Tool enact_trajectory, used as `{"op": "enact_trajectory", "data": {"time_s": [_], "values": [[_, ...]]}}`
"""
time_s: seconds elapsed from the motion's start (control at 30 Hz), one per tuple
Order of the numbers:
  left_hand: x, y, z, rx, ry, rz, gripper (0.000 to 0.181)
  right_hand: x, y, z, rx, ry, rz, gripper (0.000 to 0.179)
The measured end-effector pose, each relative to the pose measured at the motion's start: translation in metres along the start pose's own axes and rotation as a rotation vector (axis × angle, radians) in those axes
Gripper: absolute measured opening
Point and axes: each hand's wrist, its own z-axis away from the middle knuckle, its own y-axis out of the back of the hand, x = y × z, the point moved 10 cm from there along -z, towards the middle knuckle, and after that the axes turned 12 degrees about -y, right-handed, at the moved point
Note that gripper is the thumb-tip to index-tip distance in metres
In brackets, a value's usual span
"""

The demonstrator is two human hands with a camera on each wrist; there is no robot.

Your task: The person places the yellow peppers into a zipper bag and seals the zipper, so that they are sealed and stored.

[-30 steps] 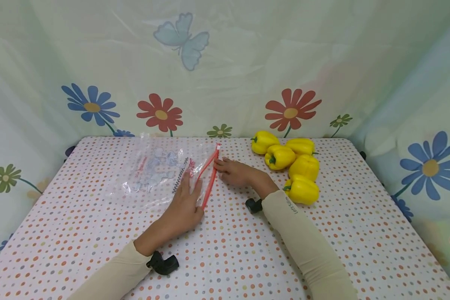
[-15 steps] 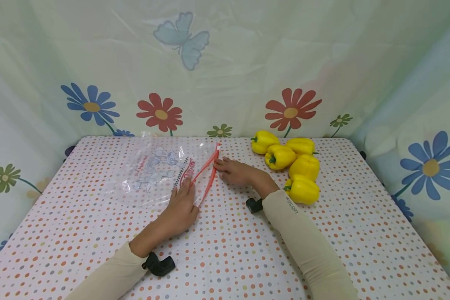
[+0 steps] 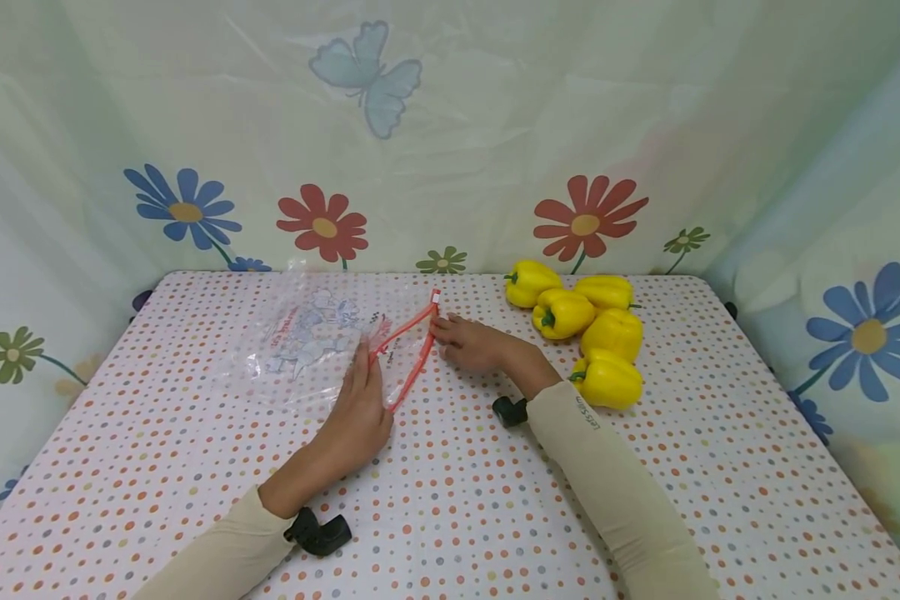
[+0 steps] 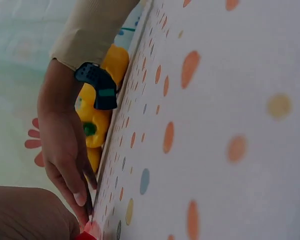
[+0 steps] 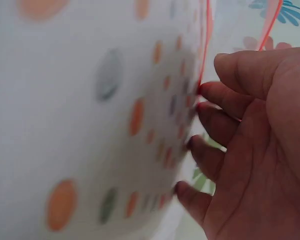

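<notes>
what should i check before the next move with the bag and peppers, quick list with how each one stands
1. Bag open: ok, its red edges spread apart in the head view.
2. Right hand on the bag: ok, fingertips touch a red edge.
3. Left hand gripping the bag firmly: cannot tell; it is at the red edges, but its grip is unclear.
4. Peppers close by: ok, five lie to the right of the bag, likely within reach.
5. A hand free for a pepper: not ok, both are at the bag.
</notes>
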Motion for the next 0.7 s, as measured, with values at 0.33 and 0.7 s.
{"op": "enact_trajectory", "data": {"time_s": [0.33,0.7], "values": [[-0.002,-0.003,0.001,-0.018,0.003,0.021,0.073,-0.005,0.029,0.038,0.108,0.010,-0.104,0.047],[0.002,0.000,0.002,0.025,-0.041,0.038,0.071,0.008,0.055,0.097,0.280,0.057,-0.124,0.043]]}}
